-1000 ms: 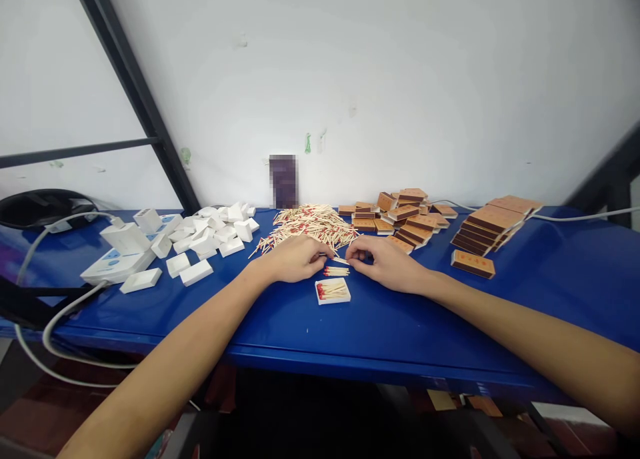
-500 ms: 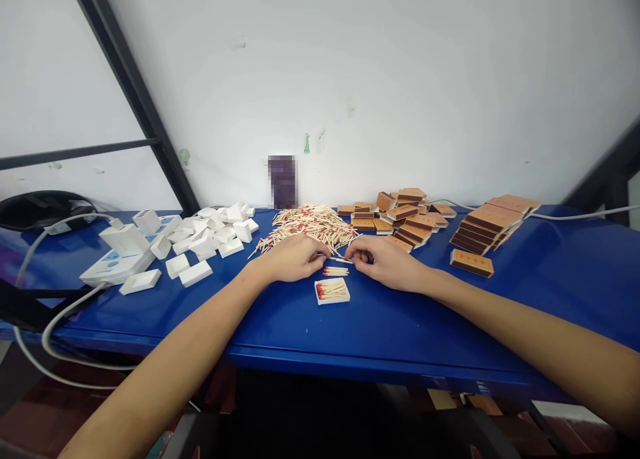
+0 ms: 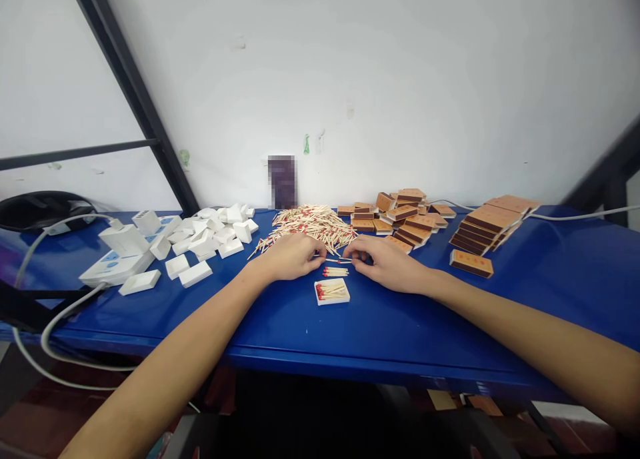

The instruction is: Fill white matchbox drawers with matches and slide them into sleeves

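Note:
In front of the match pile [image 3: 316, 221], my left hand [image 3: 299, 256] has thumb and fingers pinched together. My right hand [image 3: 383, 264] faces it from the other side, fingertips closed in a pinch. Thin matches [image 3: 344, 262] with a red head lie in line between the two sets of fingertips, one end at each hand. Just below is a small row of matches [image 3: 336, 271], red heads to the left. Nearer me sits a white matchbox tray [image 3: 333, 302] with matches lying in it, heads mostly left.
White empty trays [image 3: 196, 273] are heaped at the left, beside white chargers [image 3: 125, 240] and a cable [image 3: 46, 332]. Brown matchboxes [image 3: 410, 231] lie piled at back right, with a stack [image 3: 493, 219] and one single box [image 3: 471, 263] farther right. A wall stands behind the blue table [image 3: 400, 339].
My left hand has shifted slightly left, away from the right hand. More of the matches and a red head now show between the fingertips. The tray and the row stay put.

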A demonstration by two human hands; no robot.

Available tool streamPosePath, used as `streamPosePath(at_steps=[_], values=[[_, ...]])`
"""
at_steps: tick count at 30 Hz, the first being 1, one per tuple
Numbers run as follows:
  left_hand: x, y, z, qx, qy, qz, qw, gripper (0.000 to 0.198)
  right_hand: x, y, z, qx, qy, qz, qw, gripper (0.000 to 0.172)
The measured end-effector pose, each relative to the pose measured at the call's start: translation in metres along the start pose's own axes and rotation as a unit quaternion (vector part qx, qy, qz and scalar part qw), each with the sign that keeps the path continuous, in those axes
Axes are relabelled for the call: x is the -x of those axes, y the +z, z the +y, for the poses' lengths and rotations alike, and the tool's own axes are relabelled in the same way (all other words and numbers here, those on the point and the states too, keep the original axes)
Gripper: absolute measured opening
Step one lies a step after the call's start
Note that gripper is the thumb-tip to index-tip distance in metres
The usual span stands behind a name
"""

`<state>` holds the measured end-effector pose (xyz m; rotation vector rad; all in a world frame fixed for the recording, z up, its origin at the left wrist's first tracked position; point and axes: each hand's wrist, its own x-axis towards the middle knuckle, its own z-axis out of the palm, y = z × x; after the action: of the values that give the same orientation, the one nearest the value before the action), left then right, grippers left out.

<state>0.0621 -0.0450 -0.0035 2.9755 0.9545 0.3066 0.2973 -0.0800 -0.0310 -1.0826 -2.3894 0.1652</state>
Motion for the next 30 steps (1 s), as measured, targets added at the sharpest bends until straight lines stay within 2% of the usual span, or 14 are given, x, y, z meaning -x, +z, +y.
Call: streamPosePath(at_steps=[16,22,30], values=[[-0.0004,0.0003,0.0007,0.01,0.001,-0.009,1.0,0.02,0.0002,0.0028,0.0028,-0.003,-0.003,0.02,1.0,0.018],[-0.0005,-0.0006,0.0034,0.019,0.025,-0.006,0.999,0.022,-0.0007,0.0039,0.0017,-0.027,0.007,0.032,0.999,0.017],[0.0006,-0.0004,0.0043,0.035,0.061,-0.008,0.997,0.035,-0.0008,0.004,0.0008,-0.047,-0.008,0.031,0.998,0.019]])
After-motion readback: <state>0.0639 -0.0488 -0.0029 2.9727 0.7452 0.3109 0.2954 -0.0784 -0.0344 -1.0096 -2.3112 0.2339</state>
